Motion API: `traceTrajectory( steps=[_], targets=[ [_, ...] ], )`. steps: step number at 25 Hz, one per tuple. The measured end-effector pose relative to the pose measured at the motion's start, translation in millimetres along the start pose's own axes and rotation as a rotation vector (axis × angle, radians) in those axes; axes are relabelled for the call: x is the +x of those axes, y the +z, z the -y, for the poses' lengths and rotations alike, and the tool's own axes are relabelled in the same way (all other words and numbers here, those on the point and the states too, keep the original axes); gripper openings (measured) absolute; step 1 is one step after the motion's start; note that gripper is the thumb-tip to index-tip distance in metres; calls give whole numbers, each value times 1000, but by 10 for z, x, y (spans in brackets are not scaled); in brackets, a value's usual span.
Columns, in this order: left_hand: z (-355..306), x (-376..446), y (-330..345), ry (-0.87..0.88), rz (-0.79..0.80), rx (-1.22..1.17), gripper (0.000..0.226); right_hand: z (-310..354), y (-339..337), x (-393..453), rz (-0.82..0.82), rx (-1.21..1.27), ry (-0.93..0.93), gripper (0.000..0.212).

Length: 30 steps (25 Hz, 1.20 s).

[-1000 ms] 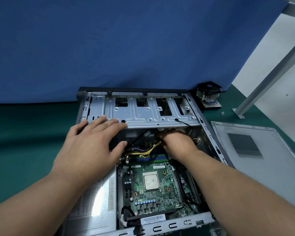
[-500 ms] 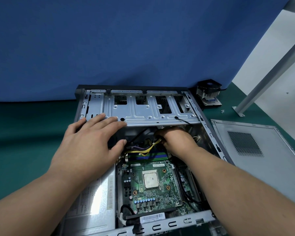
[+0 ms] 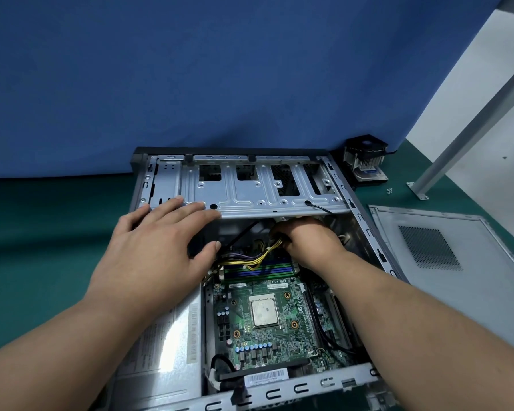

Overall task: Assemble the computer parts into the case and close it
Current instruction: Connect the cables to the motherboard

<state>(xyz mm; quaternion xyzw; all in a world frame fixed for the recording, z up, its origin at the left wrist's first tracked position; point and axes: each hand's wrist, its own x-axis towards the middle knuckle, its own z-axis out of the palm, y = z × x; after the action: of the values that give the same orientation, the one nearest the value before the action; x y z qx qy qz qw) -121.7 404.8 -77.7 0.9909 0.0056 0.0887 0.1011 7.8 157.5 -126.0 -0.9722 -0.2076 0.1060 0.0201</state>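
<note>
- Two hands are seen at the open computer case, which lies flat on the green worktop.
- The left hand is laid spread and flat, its fingertips resting on the edge of the metal drive cage.
- The right hand is curled under that cage around the yellow-and-black power cable bundle; whether a plug is pinched cannot be told, since the fingertips are hidden.
- The motherboard is seated in the case with its bare CPU exposed; the cooler fan waits well apart, beyond the far right corner, and the side panel lies beside the case.
- A connector could be forced in misaligned, because the socket is hidden from view.
- Loose wires could be left draped over the memory slots and later snagged or pinched.
- The forearm could brush the uncovered CPU.
- Skin could be cut on the cage's sheet-metal edge.
</note>
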Motion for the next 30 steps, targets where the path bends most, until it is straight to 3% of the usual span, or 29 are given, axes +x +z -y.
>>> traceTrajectory(
  steps=[21,30],
  targets=[
    [17,0,22,4,-15,12,54,-18,-8,-3,19,-91,-85,44],
    [7,-13,12,-10,-11,3,57,-28,17,-50,3,-139,-103,56]
  ],
)
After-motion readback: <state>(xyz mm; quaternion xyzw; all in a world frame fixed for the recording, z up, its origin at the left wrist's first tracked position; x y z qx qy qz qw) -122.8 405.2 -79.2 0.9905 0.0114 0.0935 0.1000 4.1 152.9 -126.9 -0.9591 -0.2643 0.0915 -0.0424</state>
